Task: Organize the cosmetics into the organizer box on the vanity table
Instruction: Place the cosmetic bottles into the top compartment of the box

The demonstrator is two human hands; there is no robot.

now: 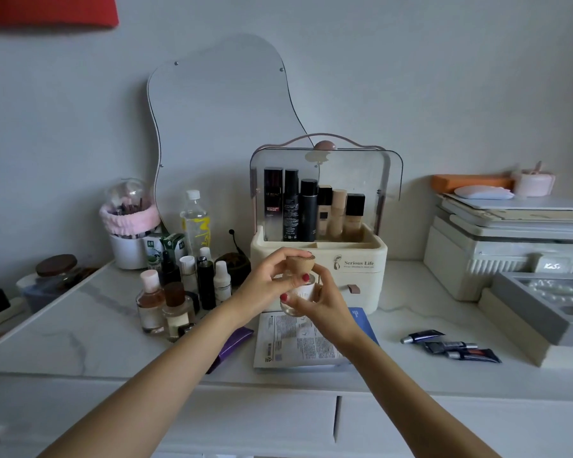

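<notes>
- Several small glass and plastic bottles (179, 292) wait at the left, unsorted.
- Left hand (265, 285) pinches the rounded wooden cap (300, 264); right hand (325, 304) grips the clear glass perfume bottle (295, 300), held just before the cream organizer box (361, 262).
- Six tall bottles (311, 209) stand inside.
- Three dark tubes (450, 347) remain at the right.
</notes>
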